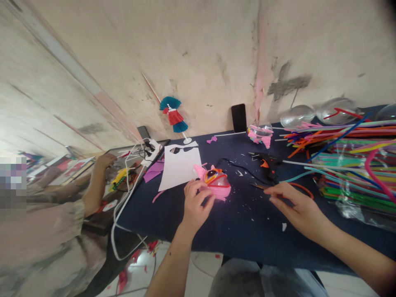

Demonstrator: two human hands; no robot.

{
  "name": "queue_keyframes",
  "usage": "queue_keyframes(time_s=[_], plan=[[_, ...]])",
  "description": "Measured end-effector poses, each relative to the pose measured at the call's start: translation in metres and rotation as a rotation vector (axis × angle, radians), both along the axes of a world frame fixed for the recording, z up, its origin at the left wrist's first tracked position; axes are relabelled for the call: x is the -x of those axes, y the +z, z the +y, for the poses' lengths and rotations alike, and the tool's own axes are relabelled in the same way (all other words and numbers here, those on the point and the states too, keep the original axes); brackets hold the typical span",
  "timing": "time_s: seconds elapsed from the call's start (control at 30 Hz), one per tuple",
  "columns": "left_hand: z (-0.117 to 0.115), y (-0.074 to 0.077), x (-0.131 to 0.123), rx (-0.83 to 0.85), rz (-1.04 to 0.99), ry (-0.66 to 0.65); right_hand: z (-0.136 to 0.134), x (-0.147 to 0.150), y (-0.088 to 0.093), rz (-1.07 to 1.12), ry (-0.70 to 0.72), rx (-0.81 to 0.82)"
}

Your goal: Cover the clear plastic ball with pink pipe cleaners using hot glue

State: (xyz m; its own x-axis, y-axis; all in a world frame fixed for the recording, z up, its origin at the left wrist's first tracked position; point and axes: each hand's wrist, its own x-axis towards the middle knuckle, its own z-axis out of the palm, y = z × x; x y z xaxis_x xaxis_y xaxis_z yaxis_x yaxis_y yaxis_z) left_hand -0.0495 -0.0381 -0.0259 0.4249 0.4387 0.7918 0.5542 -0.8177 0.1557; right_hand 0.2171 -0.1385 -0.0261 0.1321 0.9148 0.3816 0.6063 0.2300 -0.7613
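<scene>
My left hand [198, 202] is closed on a craft figure [218, 192] made of fuzzy pink pipe cleaner with a clear, rounded front. Orange and red strips edge the front, and a black dot shows near its top. Farther right, my right hand [292, 204] has thumb and fingers pinched at a thin pointed metal tool [259, 186]. Its kind is too small to tell. Just beyond that hand lies a black glue gun [270, 165] with an orange trigger. A white paper sheet [181, 167] with black cut-out shapes lies left of the figure.
Pipe cleaners [349, 169] and clear plastic domes [298, 116] fill the right side. A phone [239, 118] leans on the wall near another pink figure [260, 135]. A tasselled ornament [174, 115] stands at the back. White cables [116, 218] hang left, beside another person's arm [95, 185].
</scene>
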Motion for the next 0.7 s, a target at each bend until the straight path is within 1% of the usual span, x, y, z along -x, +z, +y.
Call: queue_keyframes(time_s=[0.03,0.07,0.17,0.27,0.33,0.37,0.47,0.53,0.6,0.7], plan=[[0.000,0.000,0.000,-0.003,0.004,-0.003,-0.003,-0.001,-0.001,0.004,-0.023,0.008],[0.000,0.001,0.001,-0.004,0.012,-0.004,-0.005,-0.004,-0.001,0.010,-0.078,0.013],[0.004,0.003,0.002,-0.021,0.016,0.012,-0.011,-0.020,0.006,0.016,-0.299,-0.008],[0.010,0.007,0.000,-0.031,0.014,0.035,-0.014,-0.037,0.013,-0.027,-0.412,0.027],[0.012,0.010,-0.002,-0.029,0.013,0.034,-0.014,-0.044,0.012,-0.108,-0.405,0.035],[0.013,0.011,-0.003,-0.030,0.014,0.033,-0.013,-0.046,0.010,-0.172,-0.372,0.020],[0.013,0.013,-0.007,-0.042,0.018,0.031,-0.010,-0.047,0.000,-0.370,-0.211,-0.026],[0.013,0.013,-0.009,-0.048,0.018,0.034,-0.005,-0.047,-0.005,-0.435,-0.167,-0.013],[0.013,0.012,-0.010,-0.048,0.016,0.038,0.002,-0.049,-0.005,-0.448,-0.215,0.048],[0.014,0.011,-0.011,-0.045,0.009,0.043,0.020,-0.053,0.005,-0.467,-0.373,0.200]])
